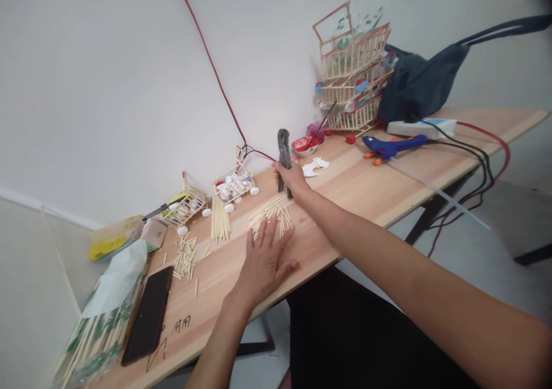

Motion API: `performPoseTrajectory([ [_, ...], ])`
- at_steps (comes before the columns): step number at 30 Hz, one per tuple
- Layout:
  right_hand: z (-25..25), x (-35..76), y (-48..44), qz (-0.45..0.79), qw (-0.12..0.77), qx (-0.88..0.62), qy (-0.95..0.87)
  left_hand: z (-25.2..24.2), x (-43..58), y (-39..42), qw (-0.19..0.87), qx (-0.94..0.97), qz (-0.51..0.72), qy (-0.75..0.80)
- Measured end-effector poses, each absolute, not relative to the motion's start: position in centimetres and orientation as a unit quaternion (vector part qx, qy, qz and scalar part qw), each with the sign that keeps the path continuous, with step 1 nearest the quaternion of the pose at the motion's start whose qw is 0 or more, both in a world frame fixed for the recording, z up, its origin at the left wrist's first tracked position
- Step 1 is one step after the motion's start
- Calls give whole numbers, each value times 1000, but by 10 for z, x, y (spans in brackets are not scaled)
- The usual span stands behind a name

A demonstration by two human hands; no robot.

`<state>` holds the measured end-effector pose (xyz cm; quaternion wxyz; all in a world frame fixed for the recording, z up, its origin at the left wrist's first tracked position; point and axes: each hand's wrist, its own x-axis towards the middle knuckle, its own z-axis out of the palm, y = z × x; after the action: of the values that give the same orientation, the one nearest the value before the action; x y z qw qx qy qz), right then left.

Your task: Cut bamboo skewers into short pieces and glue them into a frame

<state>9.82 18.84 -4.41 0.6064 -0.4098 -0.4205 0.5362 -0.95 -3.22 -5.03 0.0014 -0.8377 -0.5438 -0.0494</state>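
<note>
The right hand (291, 177) is clenched round the handles of the pliers (284, 146), held upright over the table (353, 188) near the wall. The left hand (263, 260) lies flat, fingers spread, touching the short sticks (271, 212). The pliers look heavy and rigid, the sticks light and snappable.
</note>
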Motion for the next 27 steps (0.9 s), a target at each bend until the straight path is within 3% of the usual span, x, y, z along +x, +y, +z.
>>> performPoseTrajectory([
  [14,-35,108,190,569,622,-390,-370,-51,0,36,5,-871,-87,-484],
  [27,-40,105,188,568,613,-398,-379,-64,-11,41,46,-864,-212,-454],
])
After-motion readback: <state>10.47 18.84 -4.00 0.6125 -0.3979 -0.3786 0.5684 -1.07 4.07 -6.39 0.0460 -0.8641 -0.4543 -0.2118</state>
